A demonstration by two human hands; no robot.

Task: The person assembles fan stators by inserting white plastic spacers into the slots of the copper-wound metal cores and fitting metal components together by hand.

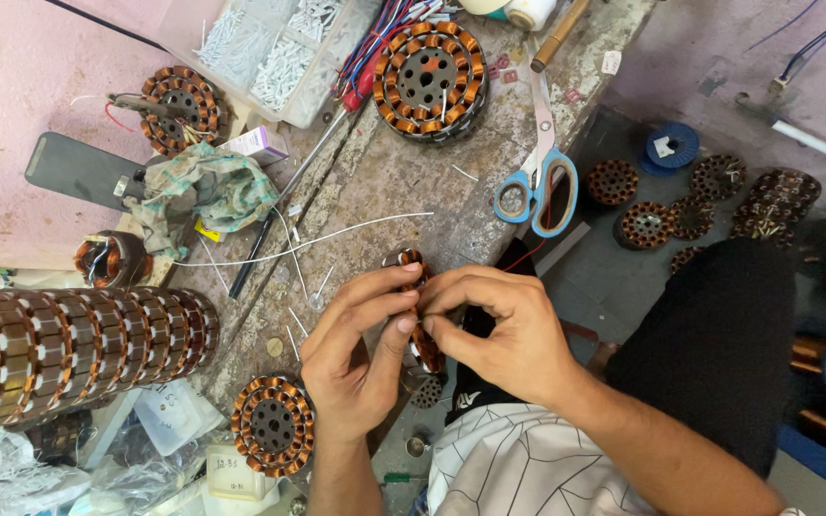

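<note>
In the centre of the frame I hold a round stator (420, 315) on its edge, copper coils shining around its steel rim. My left hand (360, 349) pinches it from the left side, my right hand (504, 330) grips it from the right, fingertips meeting on the windings. Under them is the rough grey tabletop (384, 182), scratched and dusty. At the upper right lie scissors (537, 182) with blue plastic handles; a bigger wound stator (430, 78) sits at the top, and a thin white wire (336, 234) curves across the middle
</note>
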